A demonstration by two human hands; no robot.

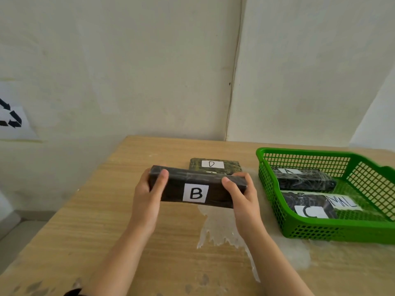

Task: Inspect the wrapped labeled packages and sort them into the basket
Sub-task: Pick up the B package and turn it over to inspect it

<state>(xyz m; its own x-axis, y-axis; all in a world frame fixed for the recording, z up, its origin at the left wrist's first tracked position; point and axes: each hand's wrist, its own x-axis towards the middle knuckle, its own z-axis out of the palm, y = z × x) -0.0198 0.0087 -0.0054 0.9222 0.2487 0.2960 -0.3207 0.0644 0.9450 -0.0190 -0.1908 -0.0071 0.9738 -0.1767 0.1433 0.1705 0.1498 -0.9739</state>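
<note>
I hold a dark plastic-wrapped package labelled B (pixel 195 190) above the wooden table, tilted with its label facing me. My left hand (pixel 147 196) grips its left end and my right hand (pixel 241 195) grips its right end. Behind it, a greenish wrapped package labelled D (pixel 214 165) lies flat on the table. To the right stands a green mesh basket (pixel 333 231). Inside it lie a dark package labelled A (pixel 303 180) at the back and a dark package labelled C (pixel 310 207) at the front.
A white paper strip with handwriting (pixel 344 202) lies in the basket beside package C. The table (pixel 119 231) has a worn, peeled patch (pixel 220 227) in its middle. Pale walls meet in a corner behind. A recycling sign (pixel 10 116) hangs on the left wall.
</note>
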